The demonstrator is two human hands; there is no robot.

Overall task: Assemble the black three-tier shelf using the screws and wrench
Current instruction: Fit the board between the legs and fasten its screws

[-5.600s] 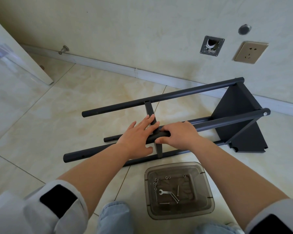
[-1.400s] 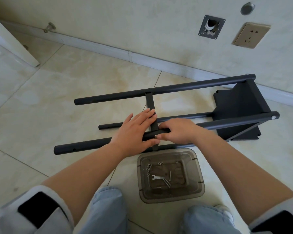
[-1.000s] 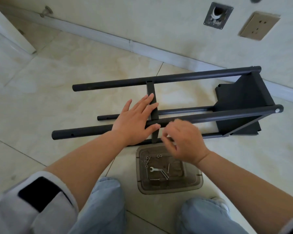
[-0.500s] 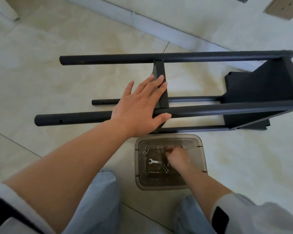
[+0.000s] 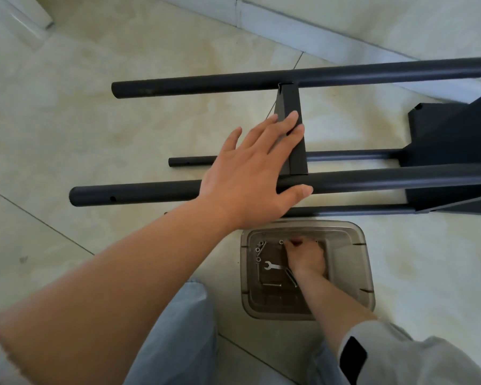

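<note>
In the head view, your left hand (image 5: 250, 173) lies flat with straight fingers on the shelf (image 5: 345, 179), palm over the near upper pole (image 5: 139, 194) and fingertips on the cross panel (image 5: 292, 126) that runs to the far pole (image 5: 206, 81). The shelf lies on its side on the floor (image 5: 122, 129), its fitted end panel (image 5: 456, 129) at the right edge of view, near the skirting (image 5: 289, 26).

Your right hand (image 5: 306, 258) is down inside the clear tub (image 5: 347, 262), just in front of the shelf, fingers curled at the tub's far wall among the screws (image 5: 261, 244); whether it pinches one I cannot tell. The wrench (image 5: 272, 265) lies on the tub floor just left of that hand. Your left forearm crosses over your knee (image 5: 184, 315) and hides the floor beside the tub.
</note>
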